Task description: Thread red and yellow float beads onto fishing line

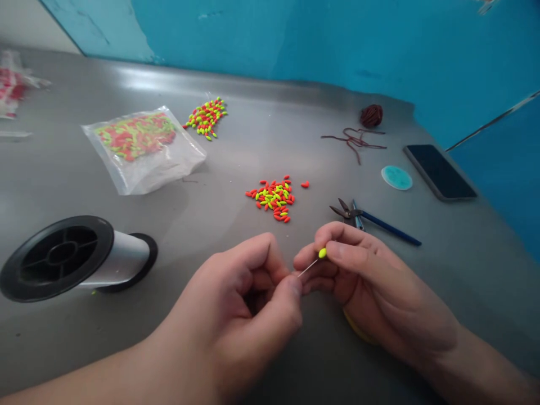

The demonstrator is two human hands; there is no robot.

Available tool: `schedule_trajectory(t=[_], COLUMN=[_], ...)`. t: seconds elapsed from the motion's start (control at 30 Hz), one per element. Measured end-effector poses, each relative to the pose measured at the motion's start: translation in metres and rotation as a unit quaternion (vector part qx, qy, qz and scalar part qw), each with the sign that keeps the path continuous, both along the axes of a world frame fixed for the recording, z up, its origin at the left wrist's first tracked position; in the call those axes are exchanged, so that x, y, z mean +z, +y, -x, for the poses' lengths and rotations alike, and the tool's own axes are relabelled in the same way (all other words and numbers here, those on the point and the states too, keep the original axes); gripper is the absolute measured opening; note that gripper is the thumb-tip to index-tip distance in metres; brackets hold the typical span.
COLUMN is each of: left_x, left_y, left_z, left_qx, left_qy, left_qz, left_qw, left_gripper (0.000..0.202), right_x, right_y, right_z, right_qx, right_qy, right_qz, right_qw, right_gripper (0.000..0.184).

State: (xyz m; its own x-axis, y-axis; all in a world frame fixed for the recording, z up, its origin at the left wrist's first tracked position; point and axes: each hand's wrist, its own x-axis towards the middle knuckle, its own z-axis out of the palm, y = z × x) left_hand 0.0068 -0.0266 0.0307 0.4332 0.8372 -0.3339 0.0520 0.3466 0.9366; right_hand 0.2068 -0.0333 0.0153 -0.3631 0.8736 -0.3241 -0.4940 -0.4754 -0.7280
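Observation:
My left hand (248, 304) is closed, thumb against forefinger, on a thin pale needle-like wire (307, 268) that slants up to the right. At its upper end, a yellow-green oval bead (323, 253) is pinched between the thumb and forefinger of my right hand (371, 275). I cannot tell whether the wire passes through the bead. Beyond my hands lies a loose pile of red and yellow-green beads (273, 198). Part of a yellow thing (358, 329) shows under my right hand, mostly hidden.
A big spool of clear line (118, 259) stands left. Behind it are a clear bag of beads (139, 152) and a second bead pile (207, 118). To the right lie pliers (379, 222), a turquoise disc (396, 177), a phone (441, 171) and brown cord (371, 116).

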Motion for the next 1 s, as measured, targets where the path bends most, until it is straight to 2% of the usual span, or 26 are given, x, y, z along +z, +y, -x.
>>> schedule_trajectory(t=[0.33, 0.77, 1.0], left_x=[-0.0046, -0.0063, -0.008], left_y=[-0.002, -0.0011, -0.0024], left_z=[0.0016, 0.0008, 0.0034], left_qx=[-0.021, -0.016, -0.02], left_qy=[0.014, 0.016, 0.017], left_qz=[-0.008, -0.012, -0.015], left_qw=[1.0, 1.0, 1.0], left_gripper=[0.034, 0.033, 0.034], right_x=[0.0019, 0.001, -0.0005], right_y=[-0.0007, -0.0004, -0.0027], right_z=[-0.0014, -0.0017, -0.0024], right_qx=[-0.003, -0.008, -0.019], right_qy=[-0.028, -0.042, -0.096], right_qz=[-0.012, -0.016, -0.066], right_qw=[1.0, 0.999, 0.993], right_gripper=[0.008, 0.007, 0.007])
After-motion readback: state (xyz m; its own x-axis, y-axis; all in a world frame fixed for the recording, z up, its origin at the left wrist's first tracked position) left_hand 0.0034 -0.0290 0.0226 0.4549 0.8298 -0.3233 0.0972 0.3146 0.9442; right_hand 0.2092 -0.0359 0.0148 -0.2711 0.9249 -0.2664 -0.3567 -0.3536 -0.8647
